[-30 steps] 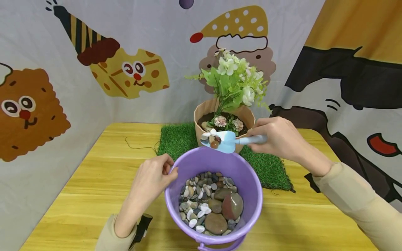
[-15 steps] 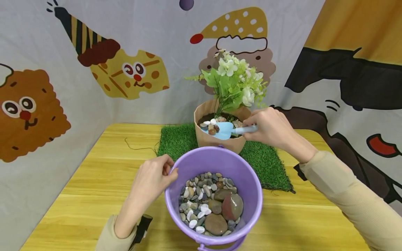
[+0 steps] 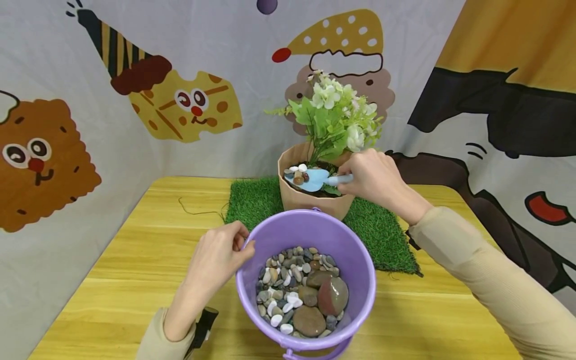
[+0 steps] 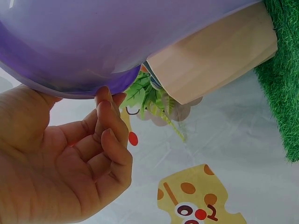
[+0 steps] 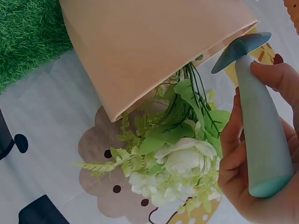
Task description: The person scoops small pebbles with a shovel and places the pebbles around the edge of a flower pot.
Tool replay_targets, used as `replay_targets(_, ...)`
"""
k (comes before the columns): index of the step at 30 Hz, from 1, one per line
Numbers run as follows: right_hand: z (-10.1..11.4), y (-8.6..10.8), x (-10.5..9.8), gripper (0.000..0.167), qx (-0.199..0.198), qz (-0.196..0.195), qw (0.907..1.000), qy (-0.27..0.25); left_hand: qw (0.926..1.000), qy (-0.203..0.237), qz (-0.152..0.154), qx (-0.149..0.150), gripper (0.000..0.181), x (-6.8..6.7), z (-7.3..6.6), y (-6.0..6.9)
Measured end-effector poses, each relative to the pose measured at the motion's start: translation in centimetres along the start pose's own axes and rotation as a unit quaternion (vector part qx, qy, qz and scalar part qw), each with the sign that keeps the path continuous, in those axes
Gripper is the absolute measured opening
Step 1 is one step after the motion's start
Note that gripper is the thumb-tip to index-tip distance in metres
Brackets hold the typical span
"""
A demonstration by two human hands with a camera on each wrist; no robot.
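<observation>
My right hand (image 3: 375, 175) grips the pale handle of a small light-blue garden trowel (image 3: 313, 180). On its blade lie several white and brown pebbles (image 3: 298, 176). The blade is over the opening of a beige flower pot (image 3: 306, 201), in front of a leafy white-flowered plant (image 3: 330, 112). From the right wrist view, my fingers curl around the trowel handle (image 5: 264, 140) beside the pot's rim. My left hand (image 3: 213, 260) pinches the left rim of a purple bucket (image 3: 299, 225). Inside the bucket are many small stones (image 3: 288, 270) and several large ones (image 3: 309, 321).
Under the pot lies a green artificial turf mat (image 3: 382, 245) on a yellow wooden table (image 3: 148, 260). A thin dark wire (image 3: 198, 212) lies to the mat's left. Behind stands a cloth backdrop (image 3: 216, 45) with cartoon prints. The bucket handle (image 3: 330, 350) hangs at its front.
My right hand has carried the loaded trowel leftward and away from me, from above the bucket's far rim to over the pot's opening. My left hand has stayed on the bucket rim.
</observation>
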State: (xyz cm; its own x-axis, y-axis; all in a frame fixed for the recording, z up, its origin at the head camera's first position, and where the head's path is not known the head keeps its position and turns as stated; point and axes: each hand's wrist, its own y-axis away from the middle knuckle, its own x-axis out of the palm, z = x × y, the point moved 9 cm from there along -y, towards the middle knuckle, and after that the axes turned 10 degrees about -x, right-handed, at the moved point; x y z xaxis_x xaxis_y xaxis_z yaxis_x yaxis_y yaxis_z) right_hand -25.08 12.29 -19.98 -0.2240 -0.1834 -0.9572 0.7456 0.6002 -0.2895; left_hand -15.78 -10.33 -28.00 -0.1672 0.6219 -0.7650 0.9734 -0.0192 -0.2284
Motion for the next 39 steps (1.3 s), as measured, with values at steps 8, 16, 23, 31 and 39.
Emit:
replay_targets(8, -0.1, -1.0, 0.5, 0.02, 0.027, 0.018, 0.9994, 0.014, 1.0, 0.0, 0.006, -0.006, 0.01, 0.0, 0.0, -0.1)
replay_targets(16, 0.0, -2.4, 1.1, 0.037, 0.059, 0.053, 0.9964, 0.03, 1.0, 0.001, 0.007, -0.007, 0.01, 0.0, 0.1, -0.1)
replay_targets(23, 0.0, -3.6, 1.2, 0.05, 0.078, 0.074, 0.9931, 0.046, 1.0, 0.002, 0.006, -0.007, 0.009, 0.1, 0.1, -0.1)
replay_targets(31, 0.4, -4.9, 1.0, 0.042, 0.089, 0.109, 0.9866, 0.082, 1.0, 0.003, 0.006, -0.006, 0.01, 0.0, 0.1, 0.0)
replay_targets(39, 0.7, -6.0, 0.8, 0.032, 0.093, 0.14, 0.9784, 0.12, 1.0, 0.003, 0.007, -0.006, 0.01, 0.0, 0.1, 0.0)
